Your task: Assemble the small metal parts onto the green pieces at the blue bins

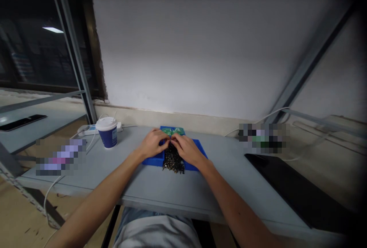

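Note:
My left hand [154, 143] and my right hand [185, 147] meet above a pile of small dark metal parts [173, 160]. Thumbs and fingertips are pinched together, and whatever they hold is too small to make out. Beneath my left hand is a blue tray [153, 161]; a second blue tray [200, 147] shows beside my right hand. The pile lies between these trays, with some brassy pieces at its near edge. Just beyond my fingers, green items [177, 130] sit in another blue container [172, 128], partly hidden by my hands.
A lidded blue paper cup [107, 135] stands to the left, before a white power strip [88, 129]. On the right lies a flat black panel [292, 190]. A white cable [53, 185] hangs over the table's left side. Metal posts [71, 49] and a wall [186, 49] bound the grey table [143, 190].

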`<state>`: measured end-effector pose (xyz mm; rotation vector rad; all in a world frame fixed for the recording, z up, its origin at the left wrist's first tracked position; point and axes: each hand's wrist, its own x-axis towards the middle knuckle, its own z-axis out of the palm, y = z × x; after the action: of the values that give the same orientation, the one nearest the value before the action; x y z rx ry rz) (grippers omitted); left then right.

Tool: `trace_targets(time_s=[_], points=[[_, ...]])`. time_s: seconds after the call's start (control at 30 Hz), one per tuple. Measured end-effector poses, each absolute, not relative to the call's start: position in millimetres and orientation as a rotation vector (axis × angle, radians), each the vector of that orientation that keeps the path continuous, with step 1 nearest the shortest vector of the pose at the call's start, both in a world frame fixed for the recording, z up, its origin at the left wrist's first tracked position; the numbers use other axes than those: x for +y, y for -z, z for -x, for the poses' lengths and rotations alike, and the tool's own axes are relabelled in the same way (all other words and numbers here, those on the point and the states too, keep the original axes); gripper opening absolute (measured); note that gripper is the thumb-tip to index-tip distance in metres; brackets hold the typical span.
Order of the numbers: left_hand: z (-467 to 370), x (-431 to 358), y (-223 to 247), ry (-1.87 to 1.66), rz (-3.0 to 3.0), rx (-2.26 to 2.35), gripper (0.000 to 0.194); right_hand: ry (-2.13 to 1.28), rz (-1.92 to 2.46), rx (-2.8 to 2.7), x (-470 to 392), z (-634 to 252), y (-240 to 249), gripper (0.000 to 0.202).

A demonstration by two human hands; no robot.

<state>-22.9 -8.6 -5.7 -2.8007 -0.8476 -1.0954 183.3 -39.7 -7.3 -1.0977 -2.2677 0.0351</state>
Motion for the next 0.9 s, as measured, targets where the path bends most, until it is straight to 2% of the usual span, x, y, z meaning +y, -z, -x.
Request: trace_targets(time_s=[0.2, 0.43, 0.57, 0.7, 0.9], points=[[23, -8, 7, 1.093, 2.827, -0.83, 0.016, -0.032, 1.11, -2.274, -38, -183, 11, 0.016], [24, -5, 6, 1.116, 2.815, -0.815, 0.015, -0.227, 1.121, -2.195, -39, -182, 5, 0.017], [31, -1, 1, 1.147, 2.715, -0.919, 0.016, -0.122, 1.139, -2.22, -36, -182, 8, 0.017], [40, 9, 4, 1.012, 2.583, -1.1, 0.026, 0.015, 1.201, -2.369, -32, -184, 13, 0.013], [48, 20, 20, 0.752, 2.525, -1.245, 0.034, 0.006, 1.323, -2.453, -32, -185, 16, 0.011]])
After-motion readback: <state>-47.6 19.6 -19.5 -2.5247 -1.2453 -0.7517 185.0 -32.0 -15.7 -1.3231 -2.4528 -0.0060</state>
